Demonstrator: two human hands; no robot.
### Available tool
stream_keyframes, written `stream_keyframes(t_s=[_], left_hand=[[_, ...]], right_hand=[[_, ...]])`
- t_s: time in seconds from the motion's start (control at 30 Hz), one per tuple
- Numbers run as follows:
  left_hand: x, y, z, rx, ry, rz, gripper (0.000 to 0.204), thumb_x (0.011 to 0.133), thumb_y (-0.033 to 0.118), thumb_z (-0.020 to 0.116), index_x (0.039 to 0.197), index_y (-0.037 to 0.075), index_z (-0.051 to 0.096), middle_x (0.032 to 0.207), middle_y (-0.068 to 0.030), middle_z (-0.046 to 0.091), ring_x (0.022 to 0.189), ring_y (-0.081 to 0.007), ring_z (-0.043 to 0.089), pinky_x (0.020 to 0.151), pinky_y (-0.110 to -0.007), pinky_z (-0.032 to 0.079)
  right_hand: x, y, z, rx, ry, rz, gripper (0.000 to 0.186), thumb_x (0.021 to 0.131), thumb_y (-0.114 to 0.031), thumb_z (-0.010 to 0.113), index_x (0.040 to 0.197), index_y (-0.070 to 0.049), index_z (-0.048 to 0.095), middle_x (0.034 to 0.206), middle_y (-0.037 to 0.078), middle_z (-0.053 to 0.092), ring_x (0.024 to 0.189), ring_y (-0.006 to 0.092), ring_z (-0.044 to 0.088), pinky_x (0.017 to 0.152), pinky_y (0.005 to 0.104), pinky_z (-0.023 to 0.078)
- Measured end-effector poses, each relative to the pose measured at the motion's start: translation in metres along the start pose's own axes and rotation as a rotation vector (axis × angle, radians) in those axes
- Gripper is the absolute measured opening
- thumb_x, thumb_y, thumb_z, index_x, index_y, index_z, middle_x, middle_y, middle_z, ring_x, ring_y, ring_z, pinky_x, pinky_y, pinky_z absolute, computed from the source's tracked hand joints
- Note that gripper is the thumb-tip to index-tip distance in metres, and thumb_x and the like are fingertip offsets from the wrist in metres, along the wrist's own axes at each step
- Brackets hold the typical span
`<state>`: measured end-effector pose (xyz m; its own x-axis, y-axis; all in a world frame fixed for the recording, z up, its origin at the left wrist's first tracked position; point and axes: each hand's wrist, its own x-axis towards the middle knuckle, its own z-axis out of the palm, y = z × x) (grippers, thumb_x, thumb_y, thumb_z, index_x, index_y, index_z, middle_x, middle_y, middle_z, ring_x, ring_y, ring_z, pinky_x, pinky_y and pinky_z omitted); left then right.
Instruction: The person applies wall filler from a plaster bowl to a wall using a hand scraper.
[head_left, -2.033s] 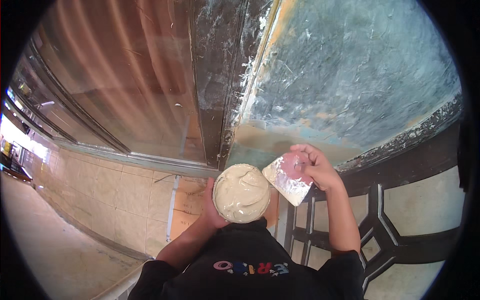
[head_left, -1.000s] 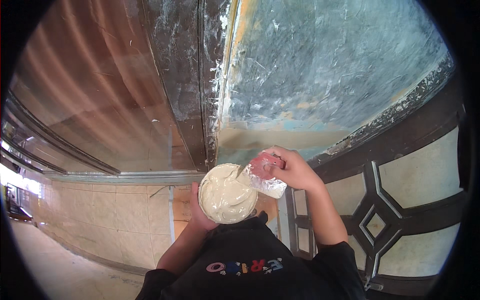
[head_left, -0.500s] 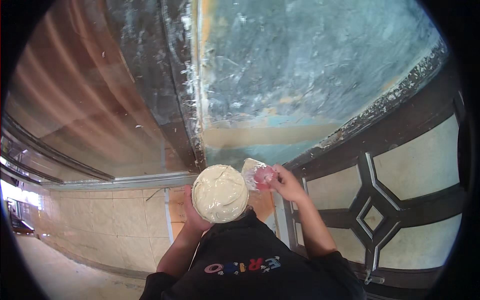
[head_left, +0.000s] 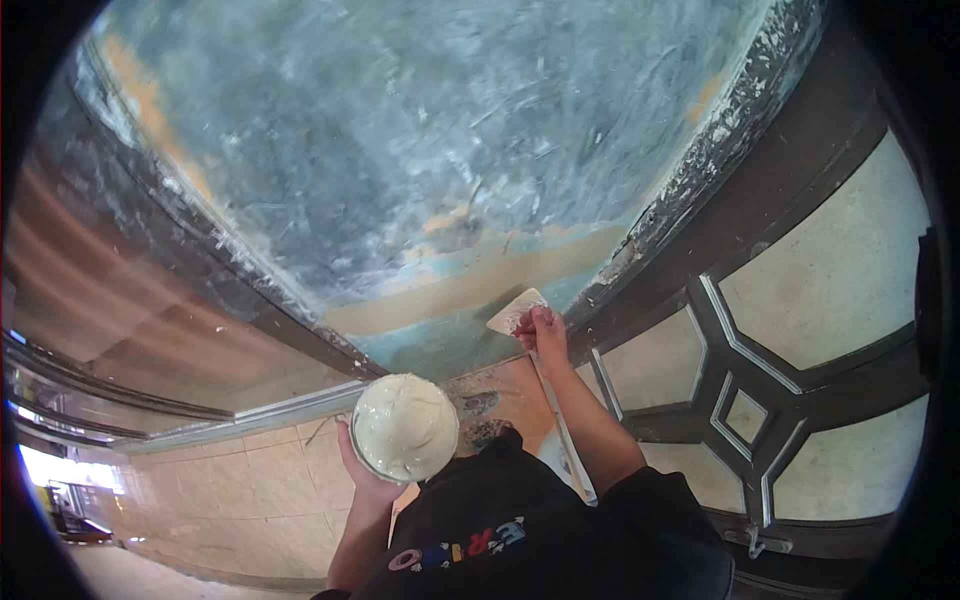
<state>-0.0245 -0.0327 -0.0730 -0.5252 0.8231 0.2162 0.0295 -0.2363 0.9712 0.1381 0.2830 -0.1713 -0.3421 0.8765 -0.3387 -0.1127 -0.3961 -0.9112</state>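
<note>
My left hand (head_left: pixel 362 472) is wrapped round the side of a round tub heaped with glossy cream-coloured putty (head_left: pixel 405 428); the tub itself is mostly hidden under it. In my right hand (head_left: pixel 544 332) is a putty scraper (head_left: pixel 512 313) with a pale, smeared blade, gripped by fingers that cover most of its red handle. The blade points left, in front of the lower part of a blue-grey patchy wall (head_left: pixel 400 140). Whether it touches the wall I cannot tell. A smooth beige band (head_left: pixel 430 292) runs across the wall just above the blade.
A dark wooden door with pale panels (head_left: pixel 820 280) stands on the right, next to a paint-flecked frame (head_left: pixel 700 170). To the left is a dark-framed window with an orange-brown curtain (head_left: pixel 130 290). Cardboard (head_left: pixel 500 385) lies on the floor below, near beige tiles (head_left: pixel 240 490).
The view has swung right toward the wall. My right hand has moved the scraper away from the tub, up toward the wall. My left hand still holds the tub, now lower.
</note>
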Motion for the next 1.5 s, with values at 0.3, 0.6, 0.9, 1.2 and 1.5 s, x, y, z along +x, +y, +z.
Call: stream_keyframes(t_s=[0.3, 0.6, 0.9, 1.2, 1.5], left_hand=[[0.001, 0.012, 0.043, 0.136, 0.090, -0.086, 0.072, 0.095, 0.054, 0.040, 0.147, 0.007, 0.024, 0.146, -0.0149, 0.038, 0.134, -0.0293, 0.039, 0.111, -0.047, 0.032], [0.026, 0.027, 0.078, -0.924, 0.186, -0.484, 0.074, 0.094, 0.064, 0.025, 0.145, 0.012, 0.035, 0.148, -0.0113, 0.037, 0.135, -0.0324, 0.037, 0.111, -0.050, 0.030], [0.027, 0.021, 0.097, -0.921, 0.252, -0.481, 0.076, 0.093, 0.066, 0.026, 0.146, 0.011, 0.035, 0.149, -0.0116, 0.036, 0.134, -0.0348, 0.038, 0.109, -0.053, 0.032], [0.036, 0.021, 0.122, -0.792, 0.235, -0.445, 0.075, 0.093, 0.065, 0.024, 0.146, 0.014, 0.035, 0.148, -0.0109, 0.037, 0.134, -0.0345, 0.038, 0.110, -0.052, 0.032], [0.030, -0.004, 0.132, -0.655, 0.183, -0.419, 0.075, 0.093, 0.065, 0.024, 0.146, 0.014, 0.034, 0.150, -0.0103, 0.036, 0.136, -0.0335, 0.036, 0.111, -0.052, 0.030]], right_hand=[[0.063, -0.009, -0.055, 0.154, 0.192, -0.310, 0.027, 0.090, -0.027, 0.067, 0.092, -0.004, 0.053, 0.085, 0.008, 0.064, 0.069, 0.0140, 0.062, 0.059, 0.0281, 0.052], [0.036, -0.032, -0.004, -0.544, 0.128, -0.541, 0.037, 0.085, -0.035, 0.071, 0.099, -0.004, 0.058, 0.083, 0.009, 0.068, 0.073, 0.0229, 0.067, 0.067, 0.0356, 0.052], [0.062, 0.024, -0.087, 0.104, 0.081, -0.163, 0.025, 0.094, -0.029, 0.061, 0.091, -0.004, 0.056, 0.080, 0.006, 0.065, 0.067, 0.0146, 0.062, 0.052, 0.0271, 0.047], [0.047, -0.070, -0.028, -0.312, 0.276, -0.585, 0.028, 0.089, -0.027, 0.066, 0.098, -0.004, 0.053, 0.084, 0.007, 0.066, 0.072, 0.0152, 0.067, 0.062, 0.0291, 0.053], [0.067, 0.007, -0.085, 0.090, 0.135, -0.036, 0.027, 0.094, -0.032, 0.060, 0.105, -0.008, 0.054, 0.086, 0.009, 0.065, 0.063, 0.0127, 0.063, 0.046, 0.0255, 0.049]])
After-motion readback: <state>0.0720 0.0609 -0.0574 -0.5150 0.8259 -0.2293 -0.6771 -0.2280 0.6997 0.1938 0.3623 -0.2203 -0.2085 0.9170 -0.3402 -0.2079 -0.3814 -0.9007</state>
